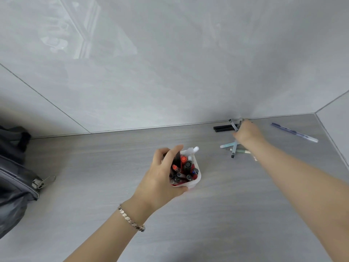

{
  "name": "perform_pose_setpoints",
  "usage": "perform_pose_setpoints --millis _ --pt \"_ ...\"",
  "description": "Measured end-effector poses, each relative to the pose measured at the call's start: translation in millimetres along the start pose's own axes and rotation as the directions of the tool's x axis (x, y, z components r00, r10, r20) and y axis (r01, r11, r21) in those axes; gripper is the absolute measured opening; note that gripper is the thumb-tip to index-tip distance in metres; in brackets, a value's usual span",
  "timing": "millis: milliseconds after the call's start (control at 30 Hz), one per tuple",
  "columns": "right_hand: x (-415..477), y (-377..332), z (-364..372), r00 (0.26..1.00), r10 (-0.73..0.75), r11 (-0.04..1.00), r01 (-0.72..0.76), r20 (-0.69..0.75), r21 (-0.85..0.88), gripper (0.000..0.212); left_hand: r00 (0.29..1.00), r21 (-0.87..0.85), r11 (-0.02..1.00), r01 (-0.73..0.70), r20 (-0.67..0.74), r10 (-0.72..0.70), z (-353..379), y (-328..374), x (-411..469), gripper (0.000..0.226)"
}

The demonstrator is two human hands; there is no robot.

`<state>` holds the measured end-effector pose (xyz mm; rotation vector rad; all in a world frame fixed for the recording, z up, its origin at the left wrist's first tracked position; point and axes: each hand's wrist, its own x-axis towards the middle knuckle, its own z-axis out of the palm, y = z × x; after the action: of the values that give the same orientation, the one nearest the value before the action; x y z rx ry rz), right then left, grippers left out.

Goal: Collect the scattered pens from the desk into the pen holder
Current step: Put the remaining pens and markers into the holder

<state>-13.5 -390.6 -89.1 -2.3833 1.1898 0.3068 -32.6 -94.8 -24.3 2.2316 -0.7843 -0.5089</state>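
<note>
A white pen holder (196, 181) stands mid-desk, crammed with several red and black pens. My left hand (160, 173) grips its left side. My right hand (247, 132) reaches to the far wall and is closed around two thin pens (234, 126) whose tips stick up from the fist. Two black markers (222, 128) lie against the wall just left of that hand. A small crossed pile of light blue pens (234, 147) lies under my right wrist. One purple pen (293, 132) lies alone at the far right.
A grey backpack (15, 178) with a metal zipper pull sits at the desk's left edge. A glossy grey wall (170, 72) closes off the desk at the back and on the right.
</note>
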Motion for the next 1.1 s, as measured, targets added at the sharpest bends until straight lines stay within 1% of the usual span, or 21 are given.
perform_pose_setpoints --millis 33,100,133,200,233,300,400,467,533,633,700,767,833,900,933,1000,1067,1100 --pt "-1.0 0.5 -3.0 1.0 -0.009 1.0 0.009 0.007 0.021 0.008 1.0 0.025 1.0 -0.011 0.005 0.011 -0.7 0.7 -0.1 0.095" --pt "-10.2 2.8 -12.3 0.998 -0.062 0.986 0.059 0.018 0.156 0.02 0.999 0.061 0.998 -0.032 -0.026 0.034 -1.5 3.9 0.5 0.09" --pt "-19.9 4.2 -18.1 0.995 -0.101 0.963 0.092 0.024 0.254 0.022 0.997 0.078 0.996 -0.044 -0.059 0.049 -1.2 5.7 1.8 0.086" --pt "-48.4 6.6 -30.7 0.984 -0.179 0.888 0.151 0.024 0.434 0.02 0.98 0.125 0.987 -0.096 -0.162 0.116 1.5 8.1 6.6 0.079" --pt "-65.9 7.5 -36.9 0.981 -0.195 0.836 0.156 0.019 0.526 0.018 0.968 0.146 0.982 -0.118 -0.203 0.147 3.3 10.2 10.1 0.075" --pt "-100.2 10.3 -47.7 0.984 -0.18 0.729 0.133 -0.001 0.671 0.021 0.964 0.159 0.979 -0.127 -0.211 0.159 6.3 14.7 16.9 0.065" --pt "-146.5 9.2 -58.9 0.986 -0.164 0.592 0.129 -0.037 0.796 0.025 0.966 0.176 0.974 -0.139 -0.19 0.173 11.9 11.1 23.3 0.042" --pt "-171.7 4.7 -60.0 0.981 -0.183 0.507 0.151 -0.065 0.849 0.026 0.961 0.108 0.978 -0.178 -0.195 0.196 14.0 7.5 23.5 0.033" --pt "-190.3 -1.7 -55.0 0.967 -0.237 0.461 0.194 -0.091 0.866 0.026 0.957 0.021 0.982 -0.186 -0.223 0.186 12.9 6.8 21.3 0.029" --pt "-206.4 -11.1 -41.7 0.953 -0.285 0.466 0.234 -0.106 0.853 0.023 0.963 -0.049 0.985 -0.163 -0.224 0.148 11.0 7.2 19.0 0.031" --pt "-212.3 -17.2 -34.2 0.949 -0.297 0.476 0.241 -0.103 0.846 0.019 0.968 -0.049 0.986 -0.157 -0.207 0.144 11.5 6.6 18.0 0.032" --pt "-214.2 -21.8 -27.9 0.951 -0.294 0.496 0.235 -0.093 0.836 0.016 0.97 -0.046 0.988 -0.149 -0.2 0.137 12.3 6.4 17.5 0.028" --pt "-216.0 -25.4 -22.6 0.955 -0.292 0.557 0.212 -0.05 0.803 0.017 0.973 -0.057 0.99 -0.131 -0.199 0.117 12.2 6.8 15.7 0.024" --pt "-216.7 -26.4 -18.3 0.953 -0.302 0.629 0.219 -0.025 0.746 0.023 0.976 -0.077 0.989 -0.124 -0.192 0.108 11.0 7.0 13.8 0.022" --pt "-216.7 -26.6 -17.2 0.947 -0.318 0.665 0.259 -0.049 0.701 0.025 0.978 -0.095 0.988 -0.12 -0.182 0.101 10.0 7.4 12.3 0.023" --pt "-215.0 -26.8 -14.2 0.912 -0.378 0.713 0.396 -0.16 0.579 0.022 0.982 -0.147 0.983 -0.111 -0.165 0.086 7.8 8.2 7.1 0.027" --pt "-213.7 -29.0 -9.0 0.872 -0.425 0.707 0.487 -0.241 0.514 0.011 0.985 -0.196 0.976 -0.092 -0.162 0.06 6.4 9.2 -1.4 0.038" --pt "-213.6 -30.3 -6.0 0.858 -0.443 0.703 0.513 -0.261 0.493 0.012 0.987 -0.218 0.974 -0.07 -0.156 0.036 6.6 8.4 -6.4 0.049"
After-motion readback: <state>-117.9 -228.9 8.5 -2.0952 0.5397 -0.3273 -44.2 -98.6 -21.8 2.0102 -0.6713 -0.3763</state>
